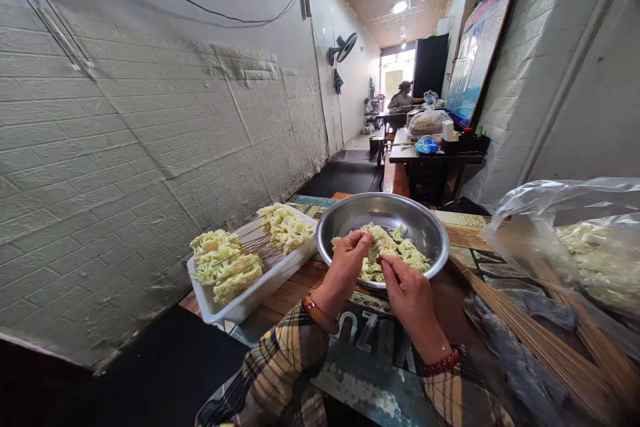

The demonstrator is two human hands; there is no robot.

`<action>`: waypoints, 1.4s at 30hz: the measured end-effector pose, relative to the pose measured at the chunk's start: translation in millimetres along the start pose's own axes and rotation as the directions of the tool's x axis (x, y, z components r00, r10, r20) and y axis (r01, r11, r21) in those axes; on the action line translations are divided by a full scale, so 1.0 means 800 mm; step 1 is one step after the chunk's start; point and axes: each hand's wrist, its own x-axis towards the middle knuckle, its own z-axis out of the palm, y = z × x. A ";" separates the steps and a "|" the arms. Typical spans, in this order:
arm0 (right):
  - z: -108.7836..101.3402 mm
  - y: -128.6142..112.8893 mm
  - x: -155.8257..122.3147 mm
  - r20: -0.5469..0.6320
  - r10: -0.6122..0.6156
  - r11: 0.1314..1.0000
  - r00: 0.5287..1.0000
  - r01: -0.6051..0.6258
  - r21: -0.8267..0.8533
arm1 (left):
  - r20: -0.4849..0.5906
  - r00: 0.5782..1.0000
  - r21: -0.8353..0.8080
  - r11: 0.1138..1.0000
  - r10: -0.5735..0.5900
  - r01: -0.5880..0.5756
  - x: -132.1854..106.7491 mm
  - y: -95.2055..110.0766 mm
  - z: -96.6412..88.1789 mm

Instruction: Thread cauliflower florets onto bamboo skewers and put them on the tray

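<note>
Over the steel bowl (pixel 440 240), both my hands are close together with their fingers pinched. My left hand (pixel 347 260) is closed on a small cauliflower floret, mostly hidden by the fingertips. Just right of it, my right hand (pixel 413 290) pinches what looks like a thin bamboo skewer, of which only a short bit shows. Loose cauliflower pieces (pixel 413 253) lie in the bowl beneath. To the left, a white plastic tray (pixel 285 273) holds skewered cauliflower (pixel 220 257) in two groups, with bare sticks between them.
At the right lie a bundle of bamboo skewers (pixel 540 340) and a clear bag of cauliflower (pixel 600 253) on the patterned table (pixel 360 380). A brick wall (pixel 125 180) runs along the left. Farther back, a person (pixel 401 97) sits beyond another table (pixel 415 155) with bags on it.
</note>
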 end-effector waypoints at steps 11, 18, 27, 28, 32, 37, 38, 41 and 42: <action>0.001 -0.002 -0.003 -0.022 -0.008 0.999 1.000 0.007 -0.039 | 0.019 1.000 0.046 0.999 0.015 -0.016 -0.006 0.009 0.007; -0.005 -0.004 0.001 -0.002 0.002 0.999 1.000 -0.002 -0.052 | 0.048 0.999 0.064 0.998 0.001 -0.004 -0.005 0.004 0.010; -0.028 -0.001 0.010 -0.060 0.150 0.977 0.987 -0.158 -0.145 | 0.004 1.000 0.176 0.984 0.023 -0.023 0.023 -0.002 -0.035; -0.031 0.003 0.011 -0.066 0.180 0.969 0.981 -0.189 -0.162 | 0.007 0.999 0.257 0.965 0.050 -0.050 0.027 -0.004 -0.045; -0.037 0.016 0.012 -0.056 0.258 0.947 0.964 -0.264 -0.182 | 0.045 0.995 0.474 0.875 0.092 -0.102 0.043 -0.020 -0.073; -0.034 0.021 0.014 -0.001 0.275 0.953 0.961 -0.273 -0.128 | 0.168 0.982 0.697 0.693 0.090 -0.183 0.060 -0.039 -0.080; -0.034 0.021 0.014 -0.006 0.278 0.953 0.961 -0.276 -0.120 | 0.189 0.978 0.735 0.647 0.091 -0.203 0.064 -0.041 -0.080; -0.034 0.022 0.014 -0.003 0.284 0.950 0.959 -0.282 -0.137 | 0.231 0.970 0.826 0.511 0.082 -0.239 0.083 -0.044 -0.082; -0.034 0.022 0.014 0.008 0.286 0.948 0.958 -0.282 -0.148 | 0.243 0.967 0.847 0.470 0.072 -0.248 0.090 -0.045 -0.083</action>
